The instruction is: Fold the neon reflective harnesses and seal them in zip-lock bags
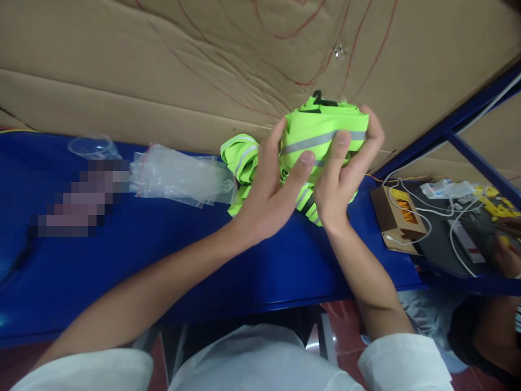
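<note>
Between my two hands is a folded bundle of neon-yellow reflective strap (325, 130), with grey stripes and a black clip at its top. My left hand (272, 184) wraps its left side, thumb across the front. On the right side my right hand (345, 168) grips it the same way, thumb pressed on the grey stripe. More reflective straps (243, 157) lie on the blue table below and behind my hands, partly hidden by them. Left of these rests a stack of clear plastic bags (179, 174).
A blurred-out object (85, 201) lies on the blue table (163, 271) at left, near a clear plastic piece (93, 146). Cardboard (163, 65) stands behind. At right, past a blue frame (484, 163), are an open carton (396, 217), cables, yellow parts and a co-worker's hand (508, 255).
</note>
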{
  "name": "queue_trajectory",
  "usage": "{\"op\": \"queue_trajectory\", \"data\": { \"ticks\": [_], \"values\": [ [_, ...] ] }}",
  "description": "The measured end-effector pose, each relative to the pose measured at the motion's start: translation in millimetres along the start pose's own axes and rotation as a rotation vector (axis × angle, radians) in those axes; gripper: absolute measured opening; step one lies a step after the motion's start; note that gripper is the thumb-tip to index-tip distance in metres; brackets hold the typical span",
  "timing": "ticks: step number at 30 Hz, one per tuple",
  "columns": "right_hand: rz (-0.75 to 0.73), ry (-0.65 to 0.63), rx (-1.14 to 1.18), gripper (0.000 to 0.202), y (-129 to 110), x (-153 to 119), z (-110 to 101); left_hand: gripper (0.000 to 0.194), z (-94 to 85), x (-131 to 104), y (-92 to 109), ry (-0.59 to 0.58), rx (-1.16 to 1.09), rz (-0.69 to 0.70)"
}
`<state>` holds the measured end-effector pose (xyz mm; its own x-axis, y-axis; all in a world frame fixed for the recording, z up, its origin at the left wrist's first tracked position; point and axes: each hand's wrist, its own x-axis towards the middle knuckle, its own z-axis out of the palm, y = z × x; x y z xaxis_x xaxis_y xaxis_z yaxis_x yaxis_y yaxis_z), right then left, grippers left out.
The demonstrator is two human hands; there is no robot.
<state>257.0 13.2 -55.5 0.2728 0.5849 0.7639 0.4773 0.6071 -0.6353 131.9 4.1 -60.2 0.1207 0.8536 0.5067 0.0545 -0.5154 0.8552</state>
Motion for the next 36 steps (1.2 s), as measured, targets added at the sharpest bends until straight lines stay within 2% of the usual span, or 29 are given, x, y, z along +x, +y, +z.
{"op": "queue_trajectory", "data": {
  "ticks": [3,5,7,11,14,17,20,22,24,25,27,29,30,31,33,34,36],
  "values": [
    [0.079,-0.075,0.016,0.045,-1,-12,9,0.046,7.9,-2,-1,-0.003,-0.12,-0.061],
    [0.158,-0.116,0.044,0.048,0,-19,15,0.044,7.2,0,-5,0.028,-0.133,-0.064],
    [0.241,-0.146,0.078,0.051,1,-24,20,0.042,3.9,2,-9,-0.006,-0.141,-0.065],
    [0.336,-0.264,0.098,0.063,0,-25,22,0.055,-4.1,4,-9,-0.089,-0.068,-0.086],
    [0.326,-0.356,0.158,0.071,-3,-21,19,0.056,-10.5,7,-4,-0.085,-0.084,-0.073],
    [0.335,-0.371,0.278,0.077,-4,-15,12,0.047,-17.1,12,6,-0.06,-0.08,0.006],
    [0.371,-0.369,0.356,0.081,-2,-9,7,0.046,-26.5,18,20,-0.166,-0.012,0.061],
    [0.396,-0.386,0.358,0.077,-2,-6,4,0.049,-40.7,19,26,-0.271,0.005,0.026],
    [0.402,-0.376,0.362,0.071,-3,-3,2,0.056,-67.5,16,21,-0.28,0.053,-0.021],
    [0.394,-0.36,0.38,0.067,-4,-1,2,0.06,-86.1,12,14,-0.235,0.103,-0.041],
    [0.363,-0.314,0.434,0.06,-5,2,1,0.063,-130.7,0,-11,-0.051,0.32,-0.016],
    [0.331,-0.284,0.471,0.054,-3,4,1,0.072,-175.9,-17,-42,0.111,0.549,-0.078],
    [0.319,-0.288,0.472,0.052,-2,5,1,0.077,-194.7,-25,-57,0.199,0.642,-0.125],
    [0.305,-0.301,0.465,0.052,-1,4,2,0.077,-209.1,-33,-70,0.237,0.695,-0.199],
    [0.264,-0.346,0.439,0.056,2,0,3,0.062,-222.3,-43,-87,0.218,0.7,-0.328],
    [0.244,-0.372,0.422,0.059,4,-3,3,0.053,-221.3,-45,-89,0.171,0.691,-0.361],
    [0.229,-0.418,0.4,0.063,8,-10,2,0.04,-207.6,-45,-84,0.113,0.674,-0.357]
  ]
}}
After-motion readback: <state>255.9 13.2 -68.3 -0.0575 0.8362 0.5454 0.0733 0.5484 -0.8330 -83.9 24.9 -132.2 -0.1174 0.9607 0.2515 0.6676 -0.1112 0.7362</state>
